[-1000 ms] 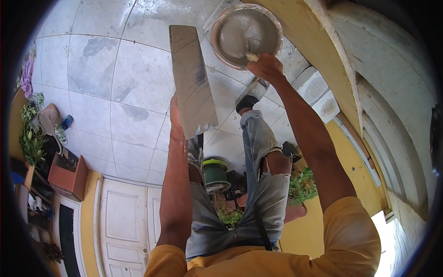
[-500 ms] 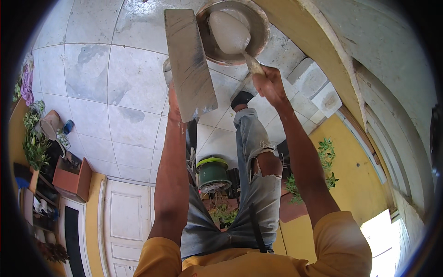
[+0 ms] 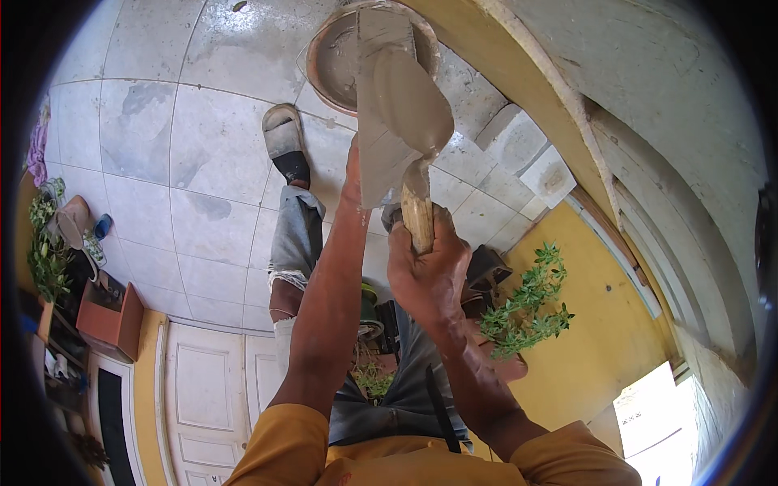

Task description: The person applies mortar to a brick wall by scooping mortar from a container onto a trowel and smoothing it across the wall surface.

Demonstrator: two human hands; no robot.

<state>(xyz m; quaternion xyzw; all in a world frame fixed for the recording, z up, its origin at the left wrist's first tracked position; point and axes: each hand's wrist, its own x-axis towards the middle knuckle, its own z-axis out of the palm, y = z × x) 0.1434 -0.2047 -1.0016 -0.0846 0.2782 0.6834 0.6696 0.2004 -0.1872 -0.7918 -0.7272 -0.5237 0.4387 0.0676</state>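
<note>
My right hand (image 3: 429,263) is closed around the wooden handle of a rounded masonry trowel (image 3: 419,101), its blade coated with wet grey mortar. That blade lies over the right side of a long rectangular plastering trowel (image 3: 377,174), overlapping it. My left hand (image 3: 354,166) is closed on the plastering trowel from beneath; its fingers are hidden by the plate. Behind both tools stands a round bucket (image 3: 313,69) with grey mix inside, partly covered by the plate.
Pale floor tiles (image 3: 215,146) spread to the left, with grey smears. A yellow wall (image 3: 600,300) and a ledge run along the right. Leafy plants (image 3: 527,304) stand near my right forearm. A white door (image 3: 203,381) and a brown box (image 3: 113,320) are at lower left.
My right hand has lifted the rounded trowel out of the bucket and drawn it nearer, onto the plastering trowel. My left hand has moved right, bringing the plate before the bucket.
</note>
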